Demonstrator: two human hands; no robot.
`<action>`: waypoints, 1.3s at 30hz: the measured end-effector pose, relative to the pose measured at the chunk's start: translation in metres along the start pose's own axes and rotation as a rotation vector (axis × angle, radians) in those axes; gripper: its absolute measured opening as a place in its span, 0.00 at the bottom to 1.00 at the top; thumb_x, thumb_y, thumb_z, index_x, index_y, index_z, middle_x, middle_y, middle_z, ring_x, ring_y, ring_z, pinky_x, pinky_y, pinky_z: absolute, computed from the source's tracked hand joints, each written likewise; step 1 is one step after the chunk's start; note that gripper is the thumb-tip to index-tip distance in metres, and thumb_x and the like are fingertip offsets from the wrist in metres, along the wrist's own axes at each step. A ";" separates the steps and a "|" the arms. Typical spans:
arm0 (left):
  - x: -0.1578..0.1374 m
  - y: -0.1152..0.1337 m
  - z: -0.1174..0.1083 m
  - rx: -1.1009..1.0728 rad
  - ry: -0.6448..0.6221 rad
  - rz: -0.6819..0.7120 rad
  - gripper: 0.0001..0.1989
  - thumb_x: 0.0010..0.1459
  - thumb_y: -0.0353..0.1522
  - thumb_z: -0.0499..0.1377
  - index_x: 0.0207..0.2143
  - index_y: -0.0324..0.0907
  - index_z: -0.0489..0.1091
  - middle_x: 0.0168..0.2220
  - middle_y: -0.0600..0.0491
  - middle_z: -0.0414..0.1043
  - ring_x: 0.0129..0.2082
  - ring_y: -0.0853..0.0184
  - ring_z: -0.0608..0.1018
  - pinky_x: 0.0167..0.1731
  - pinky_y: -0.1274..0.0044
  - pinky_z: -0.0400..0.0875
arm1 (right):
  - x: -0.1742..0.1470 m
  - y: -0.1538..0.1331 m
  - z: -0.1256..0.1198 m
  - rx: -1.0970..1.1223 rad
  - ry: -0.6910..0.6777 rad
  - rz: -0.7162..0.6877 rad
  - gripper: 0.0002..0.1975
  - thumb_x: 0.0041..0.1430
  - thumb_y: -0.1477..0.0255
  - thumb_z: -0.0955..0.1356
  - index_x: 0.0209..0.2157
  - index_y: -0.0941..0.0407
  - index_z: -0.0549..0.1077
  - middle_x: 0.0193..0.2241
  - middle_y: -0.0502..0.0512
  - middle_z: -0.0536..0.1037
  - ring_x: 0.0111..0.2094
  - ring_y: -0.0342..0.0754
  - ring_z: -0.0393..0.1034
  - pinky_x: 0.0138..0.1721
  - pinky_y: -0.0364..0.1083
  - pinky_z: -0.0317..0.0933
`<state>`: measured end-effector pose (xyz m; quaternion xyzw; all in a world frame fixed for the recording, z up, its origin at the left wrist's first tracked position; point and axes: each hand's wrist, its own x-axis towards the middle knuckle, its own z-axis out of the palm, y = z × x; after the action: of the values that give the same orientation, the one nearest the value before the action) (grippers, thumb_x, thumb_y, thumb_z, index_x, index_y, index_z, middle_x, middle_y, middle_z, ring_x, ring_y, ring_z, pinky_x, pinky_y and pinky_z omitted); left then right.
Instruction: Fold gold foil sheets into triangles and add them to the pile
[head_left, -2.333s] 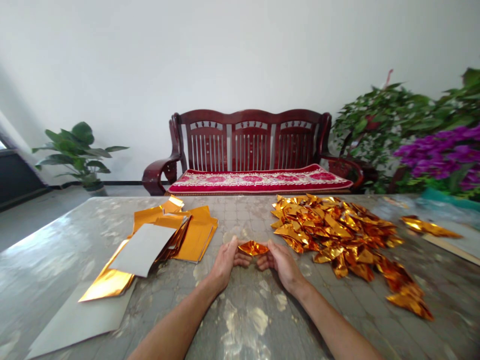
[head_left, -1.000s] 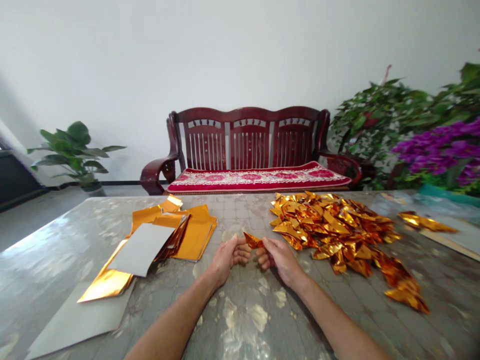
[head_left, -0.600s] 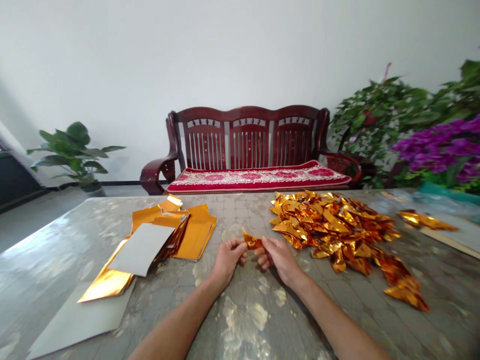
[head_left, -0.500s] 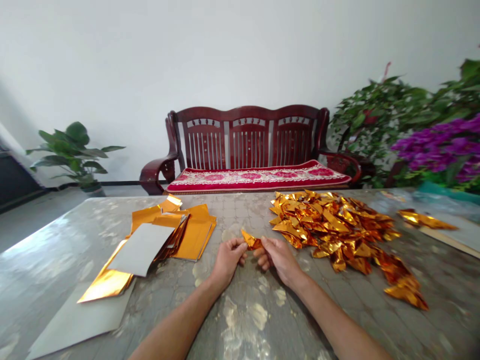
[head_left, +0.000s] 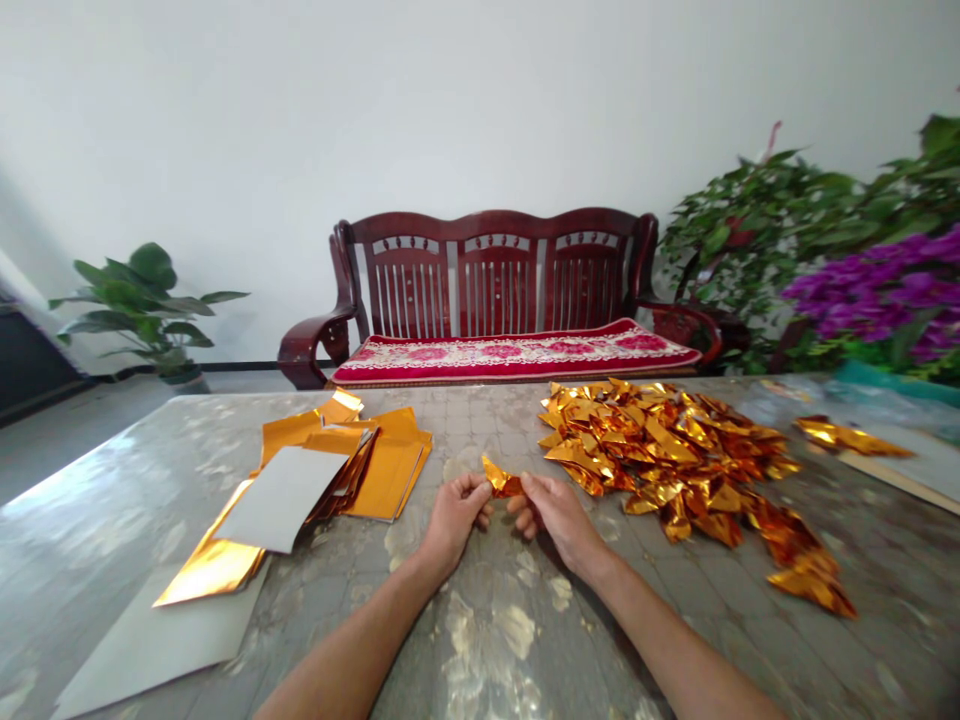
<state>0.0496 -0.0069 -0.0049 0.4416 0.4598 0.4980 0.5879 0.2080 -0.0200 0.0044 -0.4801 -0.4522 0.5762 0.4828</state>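
Between my two hands, just above the table, is a small folded gold foil paper ingot (head_left: 501, 480) with a pointed tip rising on its left side. My left hand (head_left: 456, 515) pinches its left end between thumb and forefinger. At the other end, my right hand (head_left: 553, 510) grips it the same way, its other fingers curled underneath. To the right lies a heap of finished gold foil ingots (head_left: 660, 440). On the left are loose stacks of flat gold foil sheets (head_left: 386, 465), with a grey-backed sheet (head_left: 281, 498) on top.
The table (head_left: 480, 640) has a patterned, glossy cover. Another grey sheet (head_left: 161, 635) lies at its front left. At the right edge are a foil piece (head_left: 851, 440), a pale board (head_left: 911, 470) and clear plastic (head_left: 787, 400). A wooden bench (head_left: 495, 275) stands behind.
Both hands stay in nearly the same place, still pinching the foil ingot. Its left tip stands slightly higher, and its front face shows a little more.
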 end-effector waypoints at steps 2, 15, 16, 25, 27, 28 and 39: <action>0.000 0.001 -0.001 -0.044 0.018 0.006 0.20 0.44 0.45 0.67 0.30 0.38 0.71 0.22 0.57 0.70 0.16 0.76 0.69 0.18 0.83 0.63 | 0.001 0.000 -0.002 -0.023 0.024 -0.025 0.25 0.54 0.48 0.68 0.28 0.58 0.72 0.22 0.51 0.77 0.17 0.38 0.66 0.16 0.37 0.60; 0.004 0.001 -0.025 0.130 0.239 0.249 0.15 0.54 0.42 0.60 0.39 0.41 0.74 0.32 0.53 0.75 0.23 0.73 0.72 0.21 0.81 0.64 | 0.007 -0.025 -0.071 -0.751 0.690 -0.489 0.30 0.64 0.49 0.56 0.37 0.57 0.78 0.29 0.59 0.80 0.30 0.52 0.72 0.34 0.47 0.62; 0.004 0.001 -0.027 0.168 0.258 0.279 0.14 0.55 0.41 0.59 0.38 0.42 0.74 0.32 0.53 0.75 0.24 0.72 0.73 0.24 0.81 0.65 | 0.007 -0.028 -0.078 -0.785 0.758 -0.489 0.31 0.65 0.50 0.55 0.41 0.58 0.78 0.31 0.61 0.81 0.32 0.53 0.73 0.36 0.48 0.62; 0.020 0.006 -0.055 0.457 0.446 0.434 0.13 0.56 0.36 0.56 0.41 0.41 0.75 0.41 0.49 0.78 0.42 0.61 0.78 0.46 0.71 0.69 | 0.002 -0.048 -0.114 -0.959 1.043 -0.277 0.28 0.66 0.58 0.55 0.57 0.56 0.72 0.37 0.65 0.81 0.34 0.57 0.74 0.36 0.50 0.60; 0.024 0.012 -0.065 0.571 0.481 0.428 0.15 0.57 0.35 0.54 0.43 0.41 0.74 0.43 0.47 0.78 0.43 0.60 0.78 0.47 0.69 0.69 | 0.001 -0.048 -0.113 -0.915 1.063 -0.288 0.28 0.66 0.59 0.54 0.58 0.55 0.72 0.39 0.65 0.81 0.36 0.58 0.74 0.37 0.52 0.61; 0.026 0.015 -0.070 0.650 0.495 0.430 0.15 0.58 0.35 0.53 0.44 0.41 0.73 0.45 0.47 0.77 0.45 0.59 0.77 0.49 0.69 0.69 | 0.002 -0.047 -0.111 -0.894 1.055 -0.322 0.28 0.66 0.59 0.54 0.57 0.56 0.72 0.41 0.65 0.81 0.38 0.59 0.74 0.39 0.52 0.61; 0.024 0.031 -0.102 1.541 0.518 0.102 0.21 0.61 0.40 0.52 0.52 0.41 0.72 0.53 0.39 0.69 0.52 0.47 0.71 0.47 0.63 0.67 | -0.001 -0.011 -0.058 -0.921 0.366 -0.699 0.17 0.66 0.66 0.60 0.47 0.52 0.77 0.45 0.56 0.82 0.47 0.51 0.76 0.50 0.48 0.66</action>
<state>-0.0541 0.0270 0.0042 0.6132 0.7742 0.1543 -0.0293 0.2669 -0.0162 0.0079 -0.5540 -0.6955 0.0366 0.4560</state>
